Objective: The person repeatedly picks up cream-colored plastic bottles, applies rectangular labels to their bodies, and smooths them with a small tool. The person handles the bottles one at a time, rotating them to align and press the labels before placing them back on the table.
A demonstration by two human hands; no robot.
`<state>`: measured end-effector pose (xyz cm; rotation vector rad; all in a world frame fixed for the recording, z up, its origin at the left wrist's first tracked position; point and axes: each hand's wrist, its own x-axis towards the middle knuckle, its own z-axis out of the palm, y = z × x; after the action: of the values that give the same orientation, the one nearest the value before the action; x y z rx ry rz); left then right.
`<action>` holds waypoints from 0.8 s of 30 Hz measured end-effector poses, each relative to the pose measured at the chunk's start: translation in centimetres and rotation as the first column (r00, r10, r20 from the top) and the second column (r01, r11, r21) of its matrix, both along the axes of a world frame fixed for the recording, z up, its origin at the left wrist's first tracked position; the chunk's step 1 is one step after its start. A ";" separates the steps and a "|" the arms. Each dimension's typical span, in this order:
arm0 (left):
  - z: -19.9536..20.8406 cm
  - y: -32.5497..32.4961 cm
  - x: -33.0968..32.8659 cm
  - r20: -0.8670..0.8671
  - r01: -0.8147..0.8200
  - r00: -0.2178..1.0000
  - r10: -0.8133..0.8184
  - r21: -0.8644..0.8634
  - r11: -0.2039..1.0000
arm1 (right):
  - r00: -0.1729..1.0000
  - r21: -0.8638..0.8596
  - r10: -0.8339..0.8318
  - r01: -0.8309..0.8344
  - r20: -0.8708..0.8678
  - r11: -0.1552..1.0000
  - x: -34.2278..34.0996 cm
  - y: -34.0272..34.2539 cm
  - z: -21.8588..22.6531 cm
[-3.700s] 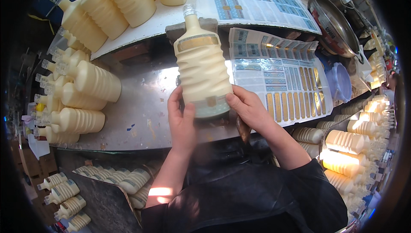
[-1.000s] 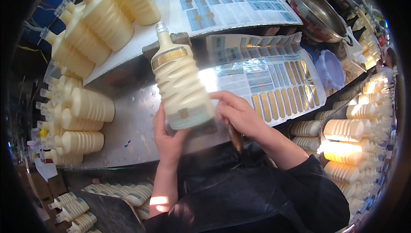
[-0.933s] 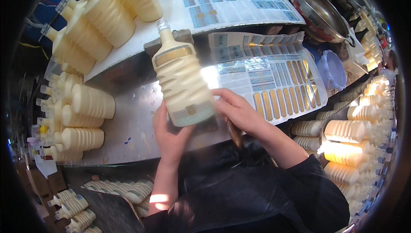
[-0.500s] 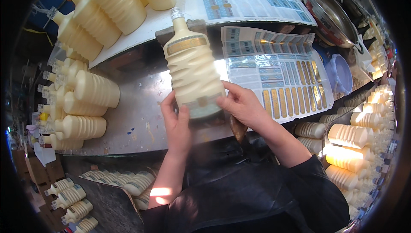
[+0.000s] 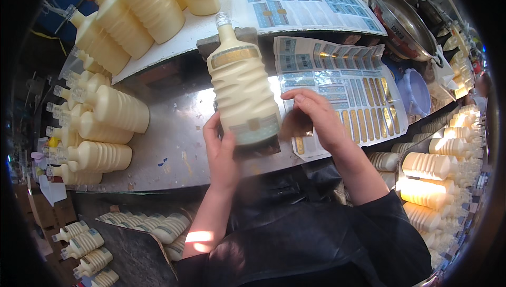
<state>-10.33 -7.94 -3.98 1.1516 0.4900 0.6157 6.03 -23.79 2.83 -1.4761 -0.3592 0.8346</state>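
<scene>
My left hand [image 5: 219, 152] grips the lower left side of a cream-coloured plastic bottle [image 5: 245, 94] with ribbed, wavy sides and a clear threaded neck. A gold label lies across its shoulder and a pale blue-grey label round its base. The bottle leans with its neck against a grey block [image 5: 253, 35]. To the right of the bottle, apart from it, my right hand [image 5: 321, 121] has curled fingers. Under them is a dark brown, glossy piece [image 5: 295, 124], blurred, its kind unclear. Just beyond that hand lie sheets of blue and gold labels [image 5: 363, 94].
Several cream bottles [image 5: 118, 109] lie stacked at the left; others [image 5: 153, 7] stand on the white shelf [image 5: 224, 10]. More label sheets [image 5: 311, 2] lie there. A metal pan [image 5: 403, 18] and lilac bucket [image 5: 416, 92] are at the right, above rows of bottles [image 5: 429, 166].
My right hand has let go of the bottle's lower right side and moved right and slightly up, the brown piece moving with it. The bottle has shifted slightly right in my left hand.
</scene>
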 end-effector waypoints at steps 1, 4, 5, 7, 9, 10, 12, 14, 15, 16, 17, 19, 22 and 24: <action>0.3 -0.1 0.0 -0.021 0.007 1.000 -0.007 0.023 1.000 | 0.995 0.047 -0.003 -0.001 0.097 0.999 0.2 0.1 -0.2; 0.6 0.0 0.0 -0.046 0.018 0.999 -0.016 0.043 0.999 | 0.798 -0.033 0.065 -0.056 0.599 0.998 -2.4 1.2 2.3; 0.6 0.0 0.0 -0.046 0.022 0.999 -0.020 0.042 0.999 | 0.761 -0.108 0.183 -0.147 0.622 0.983 -2.9 1.4 3.7; 0.6 0.1 0.1 -0.031 0.011 0.999 -0.009 0.078 0.997 | 0.506 -0.176 0.216 -0.126 0.835 0.976 -2.5 2.0 2.5; 0.4 0.2 -0.1 -0.026 0.001 1.000 0.001 0.087 0.996 | 0.319 -0.107 0.103 -0.004 0.942 0.994 -2.2 2.1 2.5; 0.1 0.4 -0.3 -0.028 -0.002 1.000 0.004 0.081 0.997 | 0.214 -0.062 0.050 0.049 0.975 0.997 -2.1 2.2 2.5; -0.3 0.7 -0.4 -0.020 0.000 1.000 0.001 0.068 0.998 | 0.041 -0.068 0.072 -0.097 0.997 0.993 -3.3 1.6 2.3; -0.4 0.8 -0.2 -0.003 0.000 1.000 0.000 0.066 0.998 | -0.081 -0.038 0.018 -0.253 0.997 0.967 -5.1 1.2 0.6; -0.5 0.9 -0.3 0.015 -0.013 1.000 0.013 0.023 1.000 | -0.148 -0.043 0.001 -0.284 0.989 0.958 -6.2 1.3 0.2; -0.5 0.8 -0.3 0.034 -0.024 0.999 0.025 -0.020 0.999 | -0.071 -0.133 0.117 -0.306 0.991 0.943 -6.5 1.1 0.6; -0.6 0.7 -0.3 0.051 -0.028 0.998 0.031 -0.066 0.997 | 0.005 -0.220 0.234 -0.327 0.972 0.919 -6.7 0.8 1.3; 0.0 0.5 -0.3 0.032 -0.027 0.999 0.027 -0.008 1.000 | 0.432 -0.255 0.270 -0.093 0.860 0.962 -5.9 1.2 2.2; -1.1 0.2 0.1 0.066 -0.085 0.995 0.080 0.071 0.994 | 0.790 0.087 -0.212 0.199 0.575 0.976 -4.6 2.4 1.7; -1.5 0.2 0.5 -0.034 -0.108 0.992 0.122 0.285 0.952 | 0.752 0.040 -0.141 0.151 0.644 0.988 -5.1 3.7 1.3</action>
<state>-9.78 -7.74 -5.47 1.4200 0.5269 0.7770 0.89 -20.07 4.17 -1.7574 -0.7419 0.1673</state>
